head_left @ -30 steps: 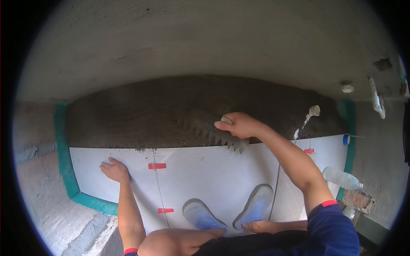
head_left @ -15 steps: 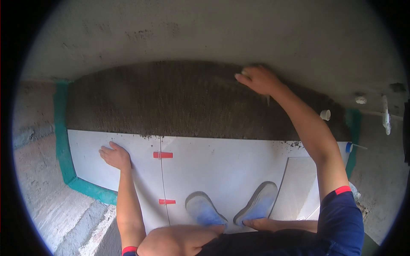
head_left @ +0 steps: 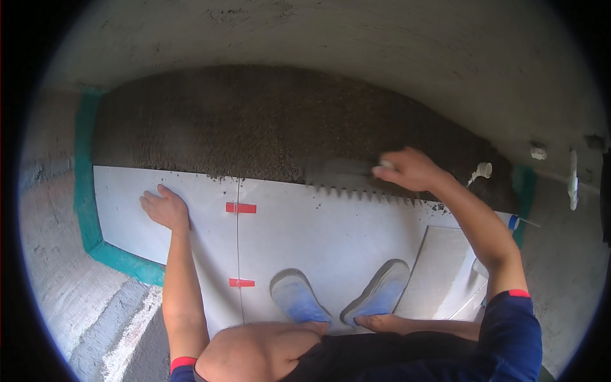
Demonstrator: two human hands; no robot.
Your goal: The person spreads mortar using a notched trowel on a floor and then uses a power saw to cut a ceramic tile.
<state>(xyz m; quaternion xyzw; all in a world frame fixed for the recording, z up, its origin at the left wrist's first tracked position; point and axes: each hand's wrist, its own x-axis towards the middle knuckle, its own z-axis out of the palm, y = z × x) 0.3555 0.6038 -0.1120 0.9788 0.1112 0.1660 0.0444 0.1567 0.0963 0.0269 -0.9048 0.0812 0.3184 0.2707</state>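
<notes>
The person's right hand point(head_left: 410, 170) is closed around the handle of a notched trowel point(head_left: 340, 170), thumb along the grip. The trowel sits where the dark mortar point(head_left: 210, 121) meets the white tiles point(head_left: 331, 219), its row of teeth pointing back toward the person and overlapping the tile edge. The left hand point(head_left: 167, 209) holds nothing; it rests palm down on the left-hand tile, fingers loosely spread. Between the hands, two red wedges point(head_left: 242, 208) point(head_left: 242, 282) straddle the tile joint, and mortar crumbs dot the tiles' far edge. Two dusty blue shoes point(head_left: 302, 299) stand on the tiles. Past the right hand, a short white pipe point(head_left: 484, 169) pokes from the mortar; a green band point(head_left: 84, 172) borders the left side.
</notes>
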